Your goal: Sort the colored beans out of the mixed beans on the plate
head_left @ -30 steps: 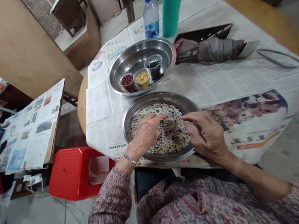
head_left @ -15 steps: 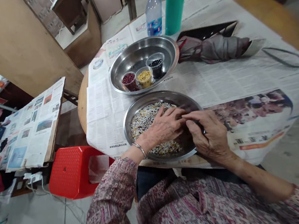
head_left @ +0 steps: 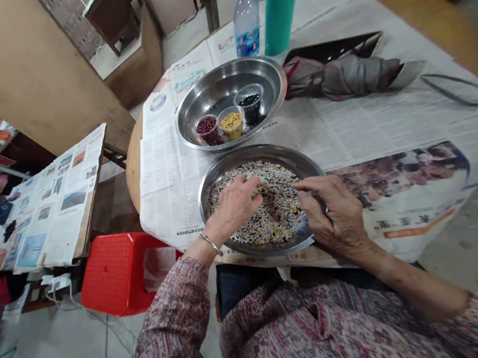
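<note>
A steel basin in front of me holds a mixed layer of white, black and yellow grains and beans. Over its left half is my left hand, with a bangle at the wrist. Its fingers are bent down at the grains, with a gap between thumb and forefinger, and I see nothing held. At the right rim my right hand is curled, thumb and forefinger tips close together; what they hold, if anything, is hidden. A second basin behind carries cups of red beans, yellow beans and black beans.
Newspaper covers the round table. A water bottle, a tall green bottle and a folded grey umbrella stand or lie behind. On the left are a red stool, another papered table and other people.
My left hand has moved left, away from my right hand, and its fingers have bent, uncovering grains in the basin's middle. My right hand has stayed at the rim.
</note>
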A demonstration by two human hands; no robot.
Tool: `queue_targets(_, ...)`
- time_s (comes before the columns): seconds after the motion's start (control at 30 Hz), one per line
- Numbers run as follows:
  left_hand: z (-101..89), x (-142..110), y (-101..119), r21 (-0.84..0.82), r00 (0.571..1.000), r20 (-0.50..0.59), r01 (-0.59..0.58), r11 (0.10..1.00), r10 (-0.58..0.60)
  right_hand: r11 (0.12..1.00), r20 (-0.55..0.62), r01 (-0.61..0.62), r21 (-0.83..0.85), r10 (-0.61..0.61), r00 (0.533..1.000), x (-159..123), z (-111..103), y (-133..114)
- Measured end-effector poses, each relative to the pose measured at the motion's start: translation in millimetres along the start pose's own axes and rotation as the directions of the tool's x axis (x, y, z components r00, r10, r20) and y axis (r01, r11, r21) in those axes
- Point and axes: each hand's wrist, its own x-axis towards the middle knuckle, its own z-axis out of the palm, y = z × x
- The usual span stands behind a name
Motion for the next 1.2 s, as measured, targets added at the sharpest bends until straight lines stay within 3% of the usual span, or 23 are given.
queue_targets(0.17, 10.5, -15.7, 14.6, -0.041, 0.994, 0.005, -0.107, 0.993, 0.107, 1.000, 0.008, 0.004, -0.002, -0.004, 1.000, 0.4, 1.1, 0.8)
queue_targets(0.33, 1.8, -53.7, 12.3, 0.120, 0.987, 0.034, -0.162, 0.980, 0.159, 1.000, -0.021, 0.029, 0.005, -0.028, 0.999, 0.5, 3.5, 1.5)
queue_targets(0.47, -0.6, -76.0, -4.8, 0.085, 0.988, -0.076, -0.126, 0.988, 0.133, 0.998, -0.025, 0.066, 0.004, -0.066, 0.997, 1.2, 4.5, 1.4)
queue_targets(0.6, 6.8, -82.6, -23.7, -0.007, 0.981, -0.187, -0.044, 0.999, 0.041, 0.992, -0.005, 0.122, -0.019, -0.122, 0.992, 1.5, 3.6, 2.6)
queue_targets(0.73, 23.5, -85.6, -34.3, -0.090, 0.945, -0.323, -0.073, 0.993, 0.040, 0.967, 0.147, 0.215, -0.136, -0.195, 0.970, 3.8, 1.8, 4.2)
queue_targets(0.87, 41.8, -88.8, -37.7, -0.172, 0.835, -0.550, -0.122, 0.978, 0.008, 0.929, 0.401, 0.300, -0.218, -0.195, 0.895, 17.4, 3.1, -0.7)
queue_targets(0.93, 47.3, -88.8, -38.4, -0.180, 0.785, -0.620, -0.147, 0.973, 0.004, 0.911, 0.505, 0.292, -0.292, -0.113, 0.856, 27.7, 7.4, -6.8)
queue_targets(1.07, 50.3, -85.8, -39.3, -0.170, 0.749, -0.662, -0.181, 0.969, 0.024, 0.836, 0.654, 0.227, -0.500, 0.193, 0.731, 39.9, 24.7, -19.3)
queue_targets(1.13, 50.3, -84.3, -39.5, -0.162, 0.743, -0.668, -0.187, 0.969, 0.031, 0.866, 0.712, 0.218, -0.450, 0.200, 0.673, 38.1, 35.7, -21.8)
queue_targets(1.2, 50.7, -83.6, -39.4, -0.158, 0.740, -0.671, -0.188, 0.969, 0.034, 0.923, 0.757, 0.205, -0.327, 0.126, 0.641, 34.1, 46.1, -22.2)
